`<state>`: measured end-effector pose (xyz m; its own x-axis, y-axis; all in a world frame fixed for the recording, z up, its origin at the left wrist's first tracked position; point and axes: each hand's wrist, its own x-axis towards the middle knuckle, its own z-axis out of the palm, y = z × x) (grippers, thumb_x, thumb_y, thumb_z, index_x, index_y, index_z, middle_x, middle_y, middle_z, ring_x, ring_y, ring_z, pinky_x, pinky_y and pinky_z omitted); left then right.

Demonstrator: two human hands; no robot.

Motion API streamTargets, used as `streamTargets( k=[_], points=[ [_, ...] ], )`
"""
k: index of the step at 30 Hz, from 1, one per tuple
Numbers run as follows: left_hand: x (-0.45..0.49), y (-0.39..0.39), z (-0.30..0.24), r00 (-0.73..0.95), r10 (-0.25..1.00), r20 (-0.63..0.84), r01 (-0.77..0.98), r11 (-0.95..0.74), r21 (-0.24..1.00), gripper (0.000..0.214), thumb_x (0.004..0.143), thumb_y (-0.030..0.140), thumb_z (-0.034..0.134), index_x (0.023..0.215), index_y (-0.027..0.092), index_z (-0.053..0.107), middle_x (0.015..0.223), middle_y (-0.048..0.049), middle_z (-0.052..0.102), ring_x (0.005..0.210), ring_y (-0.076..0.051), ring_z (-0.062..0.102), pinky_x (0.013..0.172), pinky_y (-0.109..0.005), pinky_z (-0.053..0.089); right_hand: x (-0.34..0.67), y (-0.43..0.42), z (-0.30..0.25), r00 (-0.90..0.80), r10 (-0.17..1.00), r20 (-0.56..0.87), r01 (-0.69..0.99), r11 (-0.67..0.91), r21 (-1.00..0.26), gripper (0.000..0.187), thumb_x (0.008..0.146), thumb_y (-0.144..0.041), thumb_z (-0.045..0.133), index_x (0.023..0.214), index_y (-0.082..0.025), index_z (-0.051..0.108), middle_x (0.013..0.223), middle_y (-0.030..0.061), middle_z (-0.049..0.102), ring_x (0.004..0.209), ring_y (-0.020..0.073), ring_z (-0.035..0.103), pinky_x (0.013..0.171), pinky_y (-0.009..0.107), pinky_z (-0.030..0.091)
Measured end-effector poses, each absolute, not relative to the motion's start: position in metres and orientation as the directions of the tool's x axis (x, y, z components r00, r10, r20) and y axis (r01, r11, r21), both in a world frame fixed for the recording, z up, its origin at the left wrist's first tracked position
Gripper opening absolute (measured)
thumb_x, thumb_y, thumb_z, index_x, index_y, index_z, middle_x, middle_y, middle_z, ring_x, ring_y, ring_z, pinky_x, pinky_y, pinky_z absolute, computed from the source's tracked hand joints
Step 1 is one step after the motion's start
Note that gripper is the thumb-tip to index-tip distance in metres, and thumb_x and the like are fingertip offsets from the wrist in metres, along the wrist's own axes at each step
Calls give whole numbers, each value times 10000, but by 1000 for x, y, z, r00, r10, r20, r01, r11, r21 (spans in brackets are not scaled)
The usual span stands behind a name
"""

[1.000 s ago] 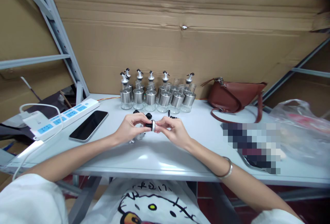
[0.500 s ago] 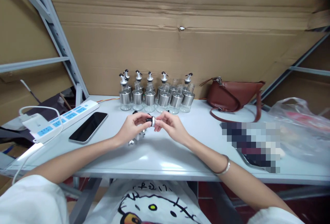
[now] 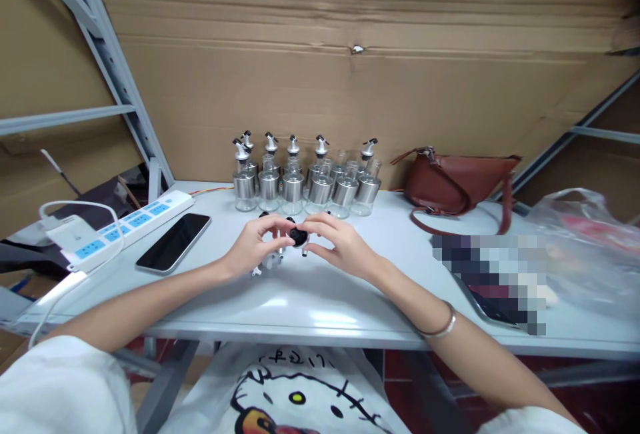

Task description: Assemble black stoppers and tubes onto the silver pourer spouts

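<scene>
My left hand (image 3: 255, 246) and my right hand (image 3: 336, 242) meet over the middle of the pale table (image 3: 310, 301). Both pinch a small black and silver pourer cap (image 3: 299, 237) held between their fingertips. A second silver pourer part (image 3: 270, 262) lies on the table just under my left hand. Behind the hands stands a cluster of several small glass bottles (image 3: 305, 184) with steel sleeves, some fitted with pourer spouts. A few small black parts (image 3: 289, 221) lie in front of the bottles.
A black phone (image 3: 173, 242) lies at the left beside a white power strip (image 3: 125, 223). A brown leather bag (image 3: 453, 184) sits at the back right, a plastic bag (image 3: 585, 247) at the far right. Cardboard sheets and grey shelf struts close the back.
The cap has been turned in my fingers, so its black face shows more than its silver ring. My right hand has closed further over it. Both hands stay in place.
</scene>
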<state>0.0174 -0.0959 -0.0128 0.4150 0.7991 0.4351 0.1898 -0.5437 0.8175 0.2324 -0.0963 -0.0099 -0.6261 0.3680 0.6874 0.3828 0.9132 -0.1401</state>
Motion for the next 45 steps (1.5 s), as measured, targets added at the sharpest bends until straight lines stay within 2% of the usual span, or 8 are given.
streamTargets(
  k=[4,8,16,26,32,35,39,45],
  points=[
    [16,-97,-16,458,714,529,189,-660,727,250,825,265,612,1057,186,657,967,-65,634,853,-160,587,722,-275,476,231,-98,-11,-595,263,760,361,932,-40,281,878,-241,560,1146,-169,524,1000,109,643,883,181,631,748,320,556],
    [15,-99,-19,523,543,657,230,-832,504,446,792,304,658,1220,221,562,1158,-103,578,1026,-206,559,848,-342,479,229,-100,-13,-547,284,787,350,932,-93,306,868,-259,581,1151,-169,509,960,98,664,804,163,638,689,291,557],
    [12,-98,-19,546,534,645,398,-843,361,320,880,397,519,1111,198,617,1060,-111,636,972,-229,574,863,-379,429,226,-103,-17,-598,336,728,358,924,-132,302,916,-235,492,1214,-196,517,1002,103,649,879,179,637,759,309,540],
    [11,-99,-23,519,498,695,316,-867,385,284,860,372,562,1059,183,637,1005,-100,659,904,-205,590,842,-337,444,222,-110,-15,-536,399,745,309,913,-266,235,904,-276,521,1107,-181,592,878,82,691,725,154,642,668,279,535],
    [17,-102,-23,490,641,590,370,-766,525,441,896,344,497,1312,214,427,1218,-118,565,1004,-199,579,883,-340,462,221,-106,-11,-397,763,509,220,618,-755,287,828,-428,596,899,-158,660,688,40,681,566,137,638,578,264,533],
    [18,-105,-19,570,536,622,323,-843,431,509,873,289,537,1356,256,380,1368,-120,453,1183,-236,487,1011,-411,385,220,-104,-11,-411,848,335,111,412,-905,305,798,-442,616,867,-146,636,598,10,644,512,131,620,537,258,522],
    [19,-110,-18,662,398,635,202,-911,360,266,902,185,472,1128,248,596,1222,-87,590,1173,-211,488,997,-406,395,219,-104,-11,-527,818,230,136,348,-927,258,807,-406,601,796,-149,621,558,-12,616,513,116,605,559,242,505],
    [23,-117,-18,590,625,511,202,-728,656,187,919,253,435,992,197,598,1201,-101,600,1128,-205,527,960,-378,409,242,-86,1,-582,779,233,363,505,-783,251,838,-377,542,826,-150,649,656,18,650,570,122,609,588,240,485]
  ],
)
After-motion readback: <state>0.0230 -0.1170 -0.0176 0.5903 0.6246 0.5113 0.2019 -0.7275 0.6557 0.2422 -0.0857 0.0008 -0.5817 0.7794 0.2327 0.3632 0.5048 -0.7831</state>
